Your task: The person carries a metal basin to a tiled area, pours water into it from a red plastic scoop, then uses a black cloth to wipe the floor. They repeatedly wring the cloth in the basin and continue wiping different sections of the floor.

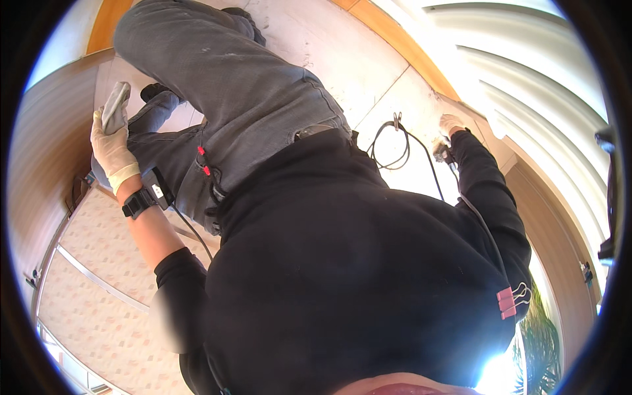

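Observation:
My left hand, in a pale thin glove, is raised at the left beside a wood-grain panel. Its fingers are wrapped round a flat, grey-white, smudged piece that looks like a folded cloth; its exact kind is unclear. On that wrist sits a black strap with a small box. At the far right, my right hand, gloved as well, is down by the pale floor near the orange wood edging. Its fingers are too small and bleached by light to make out. A device is strapped at that wrist.
A loop of black cable with a clip hangs off my side above the floor. Wires with red connectors lie against my trousers. Pleated white curtains line the right, a wood-grain panel the left. A plant is at lower right.

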Tool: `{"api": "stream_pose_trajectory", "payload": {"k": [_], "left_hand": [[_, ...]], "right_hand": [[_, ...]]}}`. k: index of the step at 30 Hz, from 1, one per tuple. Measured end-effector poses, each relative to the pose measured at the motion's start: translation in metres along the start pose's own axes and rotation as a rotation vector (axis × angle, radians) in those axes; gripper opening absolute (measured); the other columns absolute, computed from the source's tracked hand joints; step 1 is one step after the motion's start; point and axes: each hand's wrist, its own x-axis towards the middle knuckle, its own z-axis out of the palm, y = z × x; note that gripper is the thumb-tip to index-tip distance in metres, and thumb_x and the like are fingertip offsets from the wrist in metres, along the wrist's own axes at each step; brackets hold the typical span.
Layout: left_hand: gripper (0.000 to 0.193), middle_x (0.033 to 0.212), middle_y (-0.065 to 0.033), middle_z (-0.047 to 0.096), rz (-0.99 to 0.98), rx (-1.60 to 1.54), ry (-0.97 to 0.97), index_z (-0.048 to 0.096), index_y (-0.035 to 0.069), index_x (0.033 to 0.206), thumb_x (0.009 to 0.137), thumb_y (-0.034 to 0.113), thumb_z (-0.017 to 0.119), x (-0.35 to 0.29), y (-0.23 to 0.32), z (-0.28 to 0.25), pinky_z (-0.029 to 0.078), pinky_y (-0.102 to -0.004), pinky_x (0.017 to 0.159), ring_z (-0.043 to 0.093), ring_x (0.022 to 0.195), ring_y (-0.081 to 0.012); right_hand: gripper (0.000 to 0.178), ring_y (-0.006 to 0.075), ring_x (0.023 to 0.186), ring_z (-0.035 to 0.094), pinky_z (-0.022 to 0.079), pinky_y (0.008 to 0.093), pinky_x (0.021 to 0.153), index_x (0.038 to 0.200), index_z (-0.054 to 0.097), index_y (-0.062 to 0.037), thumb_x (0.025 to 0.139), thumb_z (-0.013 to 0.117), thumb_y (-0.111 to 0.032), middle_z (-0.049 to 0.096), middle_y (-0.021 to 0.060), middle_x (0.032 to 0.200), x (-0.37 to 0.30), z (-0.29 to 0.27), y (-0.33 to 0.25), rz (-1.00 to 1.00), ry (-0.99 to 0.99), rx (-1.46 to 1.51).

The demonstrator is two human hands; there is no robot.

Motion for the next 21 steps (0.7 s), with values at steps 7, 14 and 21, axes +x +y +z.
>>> {"api": "stream_pose_trajectory", "payload": {"k": [7, 14, 21], "left_hand": [[0.036, 0.12, -0.0144, 0.062, -0.058, -0.791, 0.004, 0.059, -0.004, 0.124, 0.089, -0.001, 0.068, 0.027, -0.013, 0.009, 0.055, -0.0328, 0.094, 0.062, 0.106, -0.0211], [0.039, 0.123, -0.0162, 0.061, -0.37, -1.371, 0.119, 0.06, 0.001, 0.124, 0.086, -0.006, 0.069, 0.024, 0.003, -0.002, 0.056, -0.0379, 0.095, 0.061, 0.114, -0.0249], [0.04, 0.127, -0.016, 0.059, -0.087, -0.677, 0.212, 0.059, 0.003, 0.129, 0.09, -0.001, 0.067, 0.016, 0.01, -0.005, 0.054, -0.0377, 0.099, 0.06, 0.115, -0.0251]], "right_hand": [[0.027, 0.0289, 0.081, 0.071, 0.056, 0.0392, 0.072, 0.103, 0.073, -0.0117, 0.085, 0.057, 0.0, 0.072, 0.015, 0.087, 0.023, -0.214, -0.138, -0.355, 0.134, 1.243], [0.045, 0.0291, 0.101, 0.064, 0.05, 0.0408, 0.093, 0.126, 0.062, -0.0049, 0.081, 0.061, -0.006, 0.063, 0.0117, 0.121, -0.031, -0.407, -0.215, -0.924, 0.004, 1.948], [0.036, 0.0281, 0.103, 0.064, 0.052, 0.0413, 0.085, 0.119, 0.061, -0.0032, 0.087, 0.065, -0.019, 0.063, 0.0126, 0.12, -0.091, -0.497, -0.272, -1.078, -0.253, 2.134]]}}
